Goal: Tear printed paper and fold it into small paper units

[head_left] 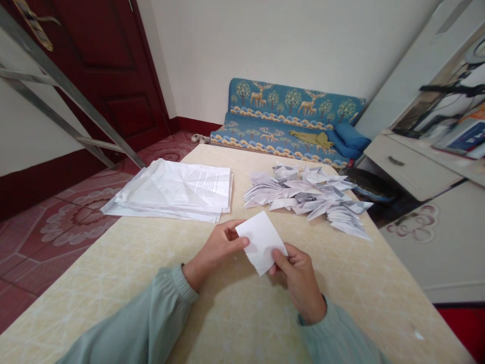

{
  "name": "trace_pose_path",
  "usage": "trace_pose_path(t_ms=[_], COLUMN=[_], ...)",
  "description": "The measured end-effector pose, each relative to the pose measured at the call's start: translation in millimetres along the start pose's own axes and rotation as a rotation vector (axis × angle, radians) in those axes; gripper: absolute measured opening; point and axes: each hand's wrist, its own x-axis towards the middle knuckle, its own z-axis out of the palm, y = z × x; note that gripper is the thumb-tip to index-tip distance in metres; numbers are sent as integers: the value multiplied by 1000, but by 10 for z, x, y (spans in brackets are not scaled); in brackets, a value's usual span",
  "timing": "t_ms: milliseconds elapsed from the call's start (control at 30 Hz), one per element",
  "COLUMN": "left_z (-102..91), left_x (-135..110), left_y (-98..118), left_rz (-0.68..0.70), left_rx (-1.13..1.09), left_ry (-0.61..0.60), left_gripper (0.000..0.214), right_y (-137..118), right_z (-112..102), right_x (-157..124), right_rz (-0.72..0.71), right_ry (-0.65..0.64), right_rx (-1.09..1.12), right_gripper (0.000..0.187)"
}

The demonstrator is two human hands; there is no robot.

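Observation:
A small white piece of paper [261,240], roughly rectangular, is held tilted above the table between both hands. My left hand [222,247] pinches its left corner, thumb on top and fingers beneath. At its lower right edge, my right hand [297,268] grips it the same way, with the thumb pressed on the face. Beyond my left hand lies a stack of printed sheets [174,187], the top one creased. Many folded paper pieces [303,192] with pointed ends are heaped beyond my right hand.
The table [242,323] has a pale yellow patterned cover. Behind it stands a blue sofa [280,114] with a deer print. A metal ladder [71,86] leans at the left near a dark red door [102,45]. A white cabinet [443,232] is at the right.

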Motion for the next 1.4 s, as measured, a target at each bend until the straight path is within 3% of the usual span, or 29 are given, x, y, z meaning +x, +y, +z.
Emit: trace_pose_path(t_ms=[67,133,267,367,433,533,667,1067,1233,1400], left_z=[52,67,53,36,25,19,25,-84,-81,-71], left_x=[-20,-31,-48,-66,-79,-95,-106,-32,-14,-55], left_y=[-14,-25,-10,7,0,-29,-52,-38,-56,-96], left_rz=[-49,-42,142,459,649,762,771,758,772,722], left_rx=[-1,58,357,633,749,882,987,1002,1021,1120], left_ry=[-53,-17,92,94,46,-13,-31,5,-97,-98], left_gripper=[39,32,20,10,20,29,28,14,20,16], right_y=[2,9,28,19,-2,-31,-18,82,102,17], right_z=[16,25,12,-12,-20,-15,-11,-152,-143,-89], right_x=[4,17,55,63,52,31,34,101,121,82], right_rz=[29,70,76,-119,-277,-437,-532,-436,-368,-311], right_ry=[-15,-23,43,139,148,108,60,129,81,-12], right_rx=[-12,-35,-123,-183,-220,-317,-391,-257,-126,-323], right_gripper=[27,29,23,27,37,49,49,37,26,14])
